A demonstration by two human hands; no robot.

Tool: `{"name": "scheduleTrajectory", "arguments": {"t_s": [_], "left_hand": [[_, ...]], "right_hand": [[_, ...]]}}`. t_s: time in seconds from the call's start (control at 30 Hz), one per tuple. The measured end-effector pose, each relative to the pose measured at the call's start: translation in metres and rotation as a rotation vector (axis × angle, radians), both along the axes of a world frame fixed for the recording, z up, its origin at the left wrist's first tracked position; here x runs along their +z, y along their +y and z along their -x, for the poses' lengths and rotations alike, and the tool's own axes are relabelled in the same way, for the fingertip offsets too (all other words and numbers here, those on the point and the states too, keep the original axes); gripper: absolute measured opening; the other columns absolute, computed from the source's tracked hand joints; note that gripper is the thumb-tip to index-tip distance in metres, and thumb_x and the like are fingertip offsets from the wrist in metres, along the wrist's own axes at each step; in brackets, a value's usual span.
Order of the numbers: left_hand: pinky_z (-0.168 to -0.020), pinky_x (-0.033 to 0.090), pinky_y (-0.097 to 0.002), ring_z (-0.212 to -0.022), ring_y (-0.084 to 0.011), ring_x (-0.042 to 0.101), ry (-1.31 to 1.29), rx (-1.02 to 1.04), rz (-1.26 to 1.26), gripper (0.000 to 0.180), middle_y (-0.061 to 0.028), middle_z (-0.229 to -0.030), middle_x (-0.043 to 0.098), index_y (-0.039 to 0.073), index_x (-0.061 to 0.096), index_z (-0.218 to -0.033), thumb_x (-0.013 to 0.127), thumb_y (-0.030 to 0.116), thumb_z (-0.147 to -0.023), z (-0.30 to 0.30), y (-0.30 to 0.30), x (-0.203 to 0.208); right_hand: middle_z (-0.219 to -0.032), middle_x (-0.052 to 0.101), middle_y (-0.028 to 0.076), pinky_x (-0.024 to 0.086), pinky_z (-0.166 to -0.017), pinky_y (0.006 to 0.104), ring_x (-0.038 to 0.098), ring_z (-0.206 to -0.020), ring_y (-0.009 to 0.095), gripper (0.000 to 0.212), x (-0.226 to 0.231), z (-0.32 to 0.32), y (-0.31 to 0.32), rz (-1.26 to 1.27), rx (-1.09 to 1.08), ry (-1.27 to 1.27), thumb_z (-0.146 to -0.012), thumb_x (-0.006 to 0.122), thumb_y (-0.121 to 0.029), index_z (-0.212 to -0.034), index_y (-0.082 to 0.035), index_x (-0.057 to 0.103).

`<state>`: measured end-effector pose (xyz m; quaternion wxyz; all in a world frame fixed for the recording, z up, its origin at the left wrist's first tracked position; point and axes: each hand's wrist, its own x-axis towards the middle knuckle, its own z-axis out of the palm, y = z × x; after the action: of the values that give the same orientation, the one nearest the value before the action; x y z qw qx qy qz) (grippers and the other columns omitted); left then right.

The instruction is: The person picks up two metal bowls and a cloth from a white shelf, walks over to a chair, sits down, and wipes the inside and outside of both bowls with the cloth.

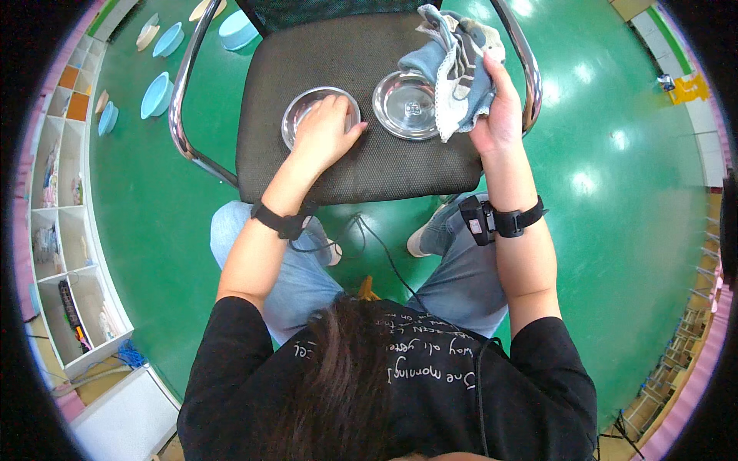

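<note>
Two clear round bowls stand side by side on the dark mesh chair seat. In the left clear bowl (291, 129), the bent fingers of my left hand (327, 127) reach over the inside while the thumb lies across the right rim; the fingertips are hidden. My right hand (496, 111) is closed around a crumpled grey-blue cloth (459, 65) with white lacy edging and a pale pattern. It is held up at the right side of the seat. The cloth hangs partly over the right clear bowl (409, 107), whose visible inside shows only the bare bottom.
The office chair (300, 58) faces me, with curved chrome armrests on both sides of the seat. Several light blue basins (157, 95) lie on the green floor at the far left. White cubby shelves (73, 230) line the left wall. A black cable (380, 246) dangles between my knees.
</note>
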<state>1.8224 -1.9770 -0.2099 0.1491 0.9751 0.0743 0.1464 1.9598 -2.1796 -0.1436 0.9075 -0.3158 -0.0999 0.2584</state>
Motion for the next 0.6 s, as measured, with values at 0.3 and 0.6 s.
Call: {"name": "scheduleTrajectory", "arguments": {"t_s": [0.3,0.6], "left_hand": [[-0.078,0.048,-0.0434,-0.092,-0.0326,0.057,0.092,0.137,-0.124,0.032,-0.0158,-0.093,0.059,0.002,0.06,-0.09,0.067,0.03,-0.076,0.009,0.036,0.014],[-0.071,0.047,-0.0422,-0.085,-0.033,0.061,0.342,0.413,0.002,0.028,-0.0168,-0.086,0.063,0.003,0.057,-0.085,0.069,0.025,-0.073,0.019,0.084,0.006]], "right_hand": [[-0.108,0.062,0.008,0.048,-0.085,0.0306,0.06,-0.096,0.018,0.034,-0.007,-0.002,0.0,0.059,-0.009,0.004,-0.086,0.056,-0.012,-0.117,0.0,0.053],[-0.11,0.061,0.009,0.047,-0.087,0.0306,0.06,-0.098,0.019,0.034,-0.009,-0.001,0.001,0.082,0.002,0.007,-0.086,0.056,-0.012,-0.118,0.0,0.052]]}}
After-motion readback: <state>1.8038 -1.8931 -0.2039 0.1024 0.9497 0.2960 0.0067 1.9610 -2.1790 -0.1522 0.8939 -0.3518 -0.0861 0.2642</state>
